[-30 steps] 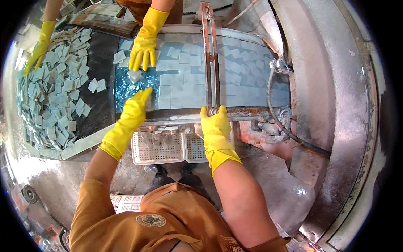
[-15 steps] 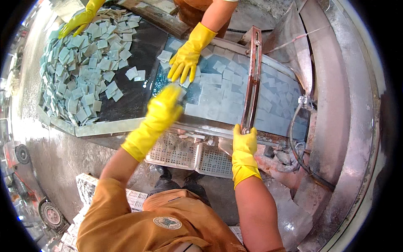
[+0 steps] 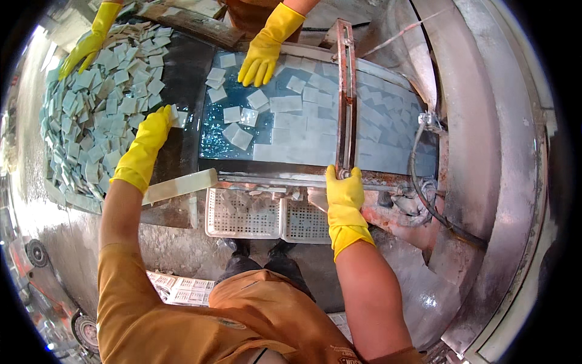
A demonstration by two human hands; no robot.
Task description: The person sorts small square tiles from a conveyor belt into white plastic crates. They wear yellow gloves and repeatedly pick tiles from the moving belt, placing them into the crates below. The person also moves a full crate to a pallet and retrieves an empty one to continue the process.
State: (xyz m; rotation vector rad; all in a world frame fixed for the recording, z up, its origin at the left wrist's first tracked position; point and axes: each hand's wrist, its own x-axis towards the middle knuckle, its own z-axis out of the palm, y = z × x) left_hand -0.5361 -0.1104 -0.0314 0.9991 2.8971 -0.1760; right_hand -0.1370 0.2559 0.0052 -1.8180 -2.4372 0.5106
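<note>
My left hand point(image 3: 150, 136), in a yellow glove, rests at the right edge of a heap of pale green-grey square tiles point(image 3: 91, 115). Its fingers are curled at a loose tile point(image 3: 179, 118) on the dark board point(image 3: 180, 67); how firmly they grip is partly hidden. My gloved right hand point(image 3: 345, 191) grips the near end of a rusty slotted metal bar point(image 3: 347, 91) crossing over the wet blue bed point(image 3: 212, 130). Tiles lie close-set on the bed toward the right, and several lie loose and askew point(image 3: 236, 136) at its left.
Across the bed, a co-worker's yellow-gloved hands point(image 3: 260, 57) reach over the bed and the heap. Two white perforated baskets point(image 3: 245, 215) stand below the near edge. A hose point(image 3: 427, 218) hangs at right, beside a curved metal wall point(image 3: 467, 109). A wheeled cart point(image 3: 57, 285) is at left.
My left hand has swept left from the bed to the loose tiles beside the heap. More loose tiles show on the bed's left part. My right hand stays on the bar.
</note>
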